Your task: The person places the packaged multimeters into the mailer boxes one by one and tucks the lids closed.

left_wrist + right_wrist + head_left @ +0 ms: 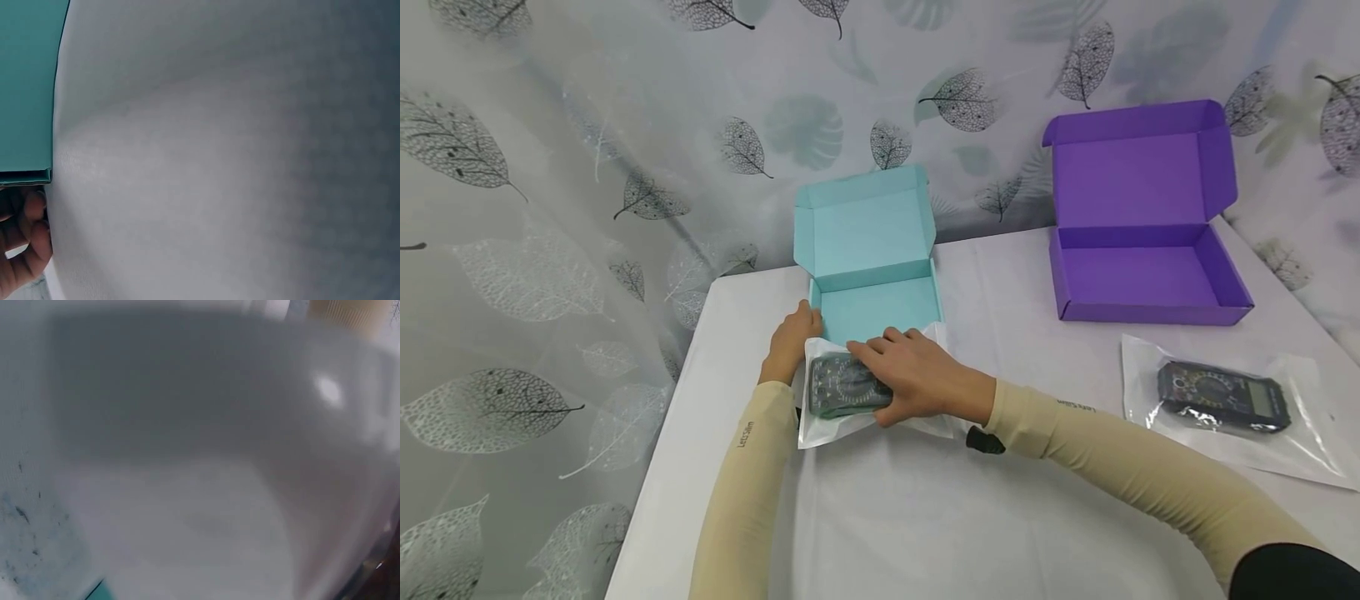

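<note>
A light teal cardboard box (876, 303) stands on the table with its lid raised. My left hand (792, 340) holds its near left side, and in the left wrist view curled fingers (37, 240) show beside the box corner. My right hand (917, 375) grips a multimeter (838, 385) in a clear and white plastic bag from above, thumb at the near edge and fingers over the far edge. The bagged multimeter is at the near edge of the teal box, its right part hidden under the hand. In the right wrist view, the blurred bag fills most of the picture.
A purple cardboard box (1146, 312) with a raised lid stands at the back right. In front of it, a second bagged multimeter (1221, 396) lies on the white-covered table (940, 517). A leaf-patterned curtain (850, 92) hangs behind and to the left.
</note>
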A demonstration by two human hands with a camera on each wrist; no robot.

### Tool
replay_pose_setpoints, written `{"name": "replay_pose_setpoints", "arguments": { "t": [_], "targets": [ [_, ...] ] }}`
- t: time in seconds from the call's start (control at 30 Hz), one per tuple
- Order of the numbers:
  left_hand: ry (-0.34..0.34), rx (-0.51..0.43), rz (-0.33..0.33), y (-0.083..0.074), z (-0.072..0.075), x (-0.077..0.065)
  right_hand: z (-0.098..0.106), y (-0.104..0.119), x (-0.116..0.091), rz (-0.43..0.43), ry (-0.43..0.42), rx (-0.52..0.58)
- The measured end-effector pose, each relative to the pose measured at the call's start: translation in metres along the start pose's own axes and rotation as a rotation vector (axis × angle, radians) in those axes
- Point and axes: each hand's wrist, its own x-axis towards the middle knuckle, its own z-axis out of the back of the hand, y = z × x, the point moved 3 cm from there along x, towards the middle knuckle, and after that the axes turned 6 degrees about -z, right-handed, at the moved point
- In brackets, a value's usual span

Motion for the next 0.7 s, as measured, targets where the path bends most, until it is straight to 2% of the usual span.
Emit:
{"name": "replay_pose_setpoints", "arguments": {
  "t": [0.23,0.5,0.7],
  "targets": [
    [0.015,-0.005,-0.006,0.0008,0.0002,-0.0010,0.0026,-0.0013,0.0031,0.003,-0.009,-0.019],
    [0.002,-0.007,-0.034,0.0000,0.0010,-0.0011,0.0059,-0.0020,0.0056,0.006,-0.024,-0.024],
    [0.001,-0.009,-0.024,-0.0001,0.0007,-0.0024,0.0071,-0.0039,0.0083,-0.002,-0.022,-0.027]
  ]
}}
